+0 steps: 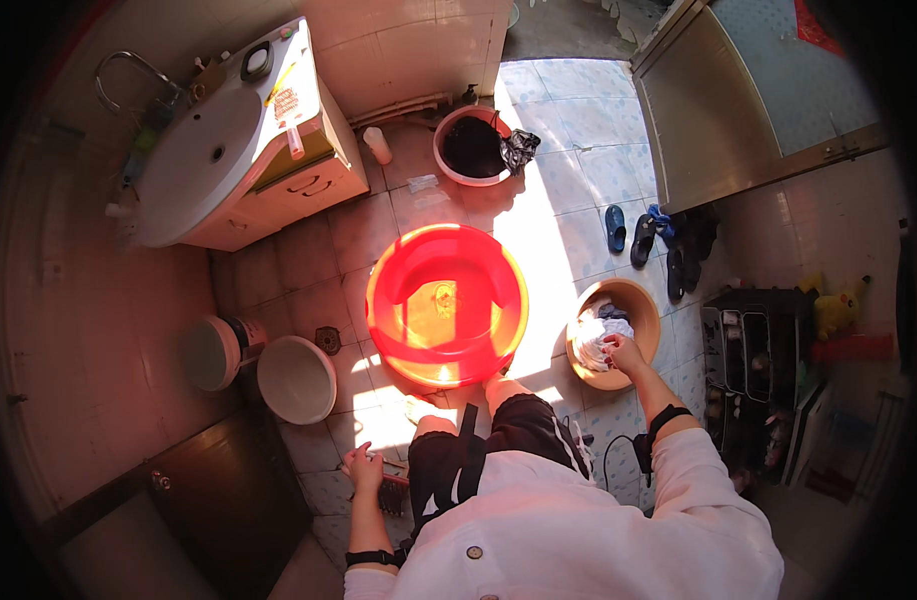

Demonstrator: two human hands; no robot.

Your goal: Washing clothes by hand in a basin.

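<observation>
My right hand (625, 353) reaches into a tan basin (646, 306) on the right, its fingers closed on a white cloth (590, 345). A darker piece of cloth lies beside it in the basin. My left hand (362, 468) hangs at the lower left, fingers loosely bent and apart, with nothing visible in it. Close to that hand is a dark, bristled brush-like thing (392, 494), partly hidden. Between my feet and the far wall sits a large red basin (383, 262), with what looks like shallow water inside.
A pink basin (441, 160) with dark contents and a black bag stands farther off. Two pale buckets (299, 378) sit at left. A sink cabinet (268, 205) fills the far left. Slippers (642, 240) and a dark rack (748, 350) line the right. The door (713, 120) stands open.
</observation>
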